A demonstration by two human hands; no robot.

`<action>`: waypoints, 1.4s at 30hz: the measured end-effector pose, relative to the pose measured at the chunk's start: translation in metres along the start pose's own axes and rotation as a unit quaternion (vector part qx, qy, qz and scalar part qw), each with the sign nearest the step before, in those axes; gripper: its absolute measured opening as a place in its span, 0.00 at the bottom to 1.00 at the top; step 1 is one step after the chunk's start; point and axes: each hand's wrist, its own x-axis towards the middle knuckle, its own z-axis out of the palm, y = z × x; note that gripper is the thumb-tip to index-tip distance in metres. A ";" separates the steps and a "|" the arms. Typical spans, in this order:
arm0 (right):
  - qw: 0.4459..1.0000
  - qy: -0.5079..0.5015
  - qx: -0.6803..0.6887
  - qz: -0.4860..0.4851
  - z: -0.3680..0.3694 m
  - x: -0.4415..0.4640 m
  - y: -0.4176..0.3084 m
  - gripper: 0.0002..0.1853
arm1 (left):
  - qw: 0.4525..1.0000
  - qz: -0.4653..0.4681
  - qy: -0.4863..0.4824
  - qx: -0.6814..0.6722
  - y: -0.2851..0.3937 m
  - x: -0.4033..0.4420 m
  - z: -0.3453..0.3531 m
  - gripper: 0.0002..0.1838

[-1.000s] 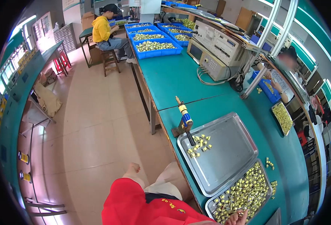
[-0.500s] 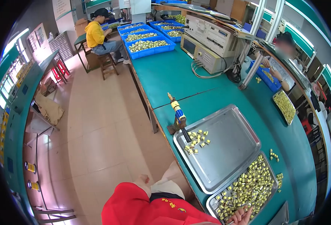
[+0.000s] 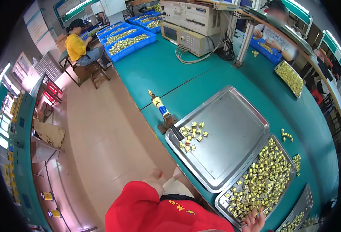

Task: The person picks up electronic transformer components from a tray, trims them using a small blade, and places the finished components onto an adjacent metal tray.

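My right hand (image 3: 254, 221) is at the near end of a metal tray (image 3: 221, 198) heaped with small yellow-taped electronic parts (image 3: 261, 178). Its fingers are bent together, and a thin pale sliver shows beside them, too small to name. My left hand (image 3: 157, 174) rests low by my lap, beside the table edge; its fingers are too small and partly hidden to read. Beyond the full tray lies a larger metal tray (image 3: 232, 135) with several of the same parts (image 3: 191, 135) in its left corner. A soldering iron (image 3: 162, 108) is held in a rusty stand (image 3: 167, 123) there.
Blue bins (image 3: 130, 46) of parts stand at the far end near test instruments (image 3: 189, 27). Loose parts (image 3: 286, 135) lie right of the trays; another tray (image 3: 300, 208) is at bottom right. Across the bench a person (image 3: 276, 36) handles parts; another (image 3: 77, 44) sits at far left.
My view has turned to the right and down, so the bench things sit further left and the bottom-right tray shows more. My right hand stays at the near end of the full tray, fingers shifted slightly.
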 end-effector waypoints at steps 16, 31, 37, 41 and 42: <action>0.994 0.008 0.018 0.109 0.033 0.003 -0.012 0.13 | 0.893 0.094 -0.078 0.433 -0.004 0.033 0.048 0.11; 0.968 -0.162 -0.034 0.190 0.037 0.039 -0.019 0.13 | 0.863 0.184 -0.217 0.417 -0.027 -0.017 0.121 0.13; 0.983 -0.055 -0.069 0.162 0.045 0.038 -0.023 0.14 | 0.846 0.110 -0.177 0.491 -0.080 0.016 0.027 0.13; 0.970 -0.143 -0.076 0.179 0.050 0.032 -0.021 0.16 | 0.854 0.092 -0.170 0.483 -0.111 0.005 -0.016 0.14; 0.969 -0.156 -0.084 0.171 0.054 0.030 -0.019 0.16 | 0.858 0.093 -0.168 0.477 -0.119 0.001 -0.021 0.14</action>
